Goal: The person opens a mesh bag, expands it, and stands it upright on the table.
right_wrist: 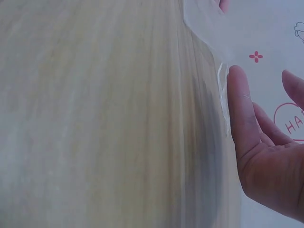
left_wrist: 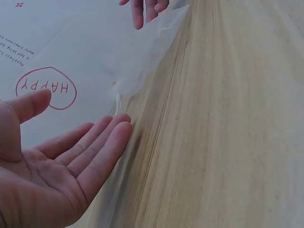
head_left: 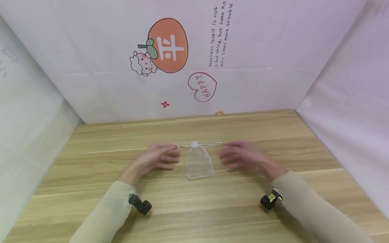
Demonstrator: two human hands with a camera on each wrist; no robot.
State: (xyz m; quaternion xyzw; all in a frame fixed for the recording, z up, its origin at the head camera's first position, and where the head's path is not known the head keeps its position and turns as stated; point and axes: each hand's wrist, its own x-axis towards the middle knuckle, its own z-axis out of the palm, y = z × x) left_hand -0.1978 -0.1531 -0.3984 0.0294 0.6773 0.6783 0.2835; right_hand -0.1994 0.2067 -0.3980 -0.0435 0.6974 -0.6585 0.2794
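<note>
A small sheer white drawstring bag lies on the wooden table, its neck gathered at the far end. White drawstrings stretch out to both sides of the neck. To the left of the bag is my left hand, its fingers loosely extended beside one string end and holding nothing. On the other side my right hand, slightly blurred, has its fingertips right at the looped string end. In the right wrist view, the string runs alongside the straight index finger. The left wrist view shows the left palm bare.
The wooden table ends at a white printed backdrop behind the bag. White sheets also stand along the left and right sides. A small black camera sits on each wrist, over pale sleeves.
</note>
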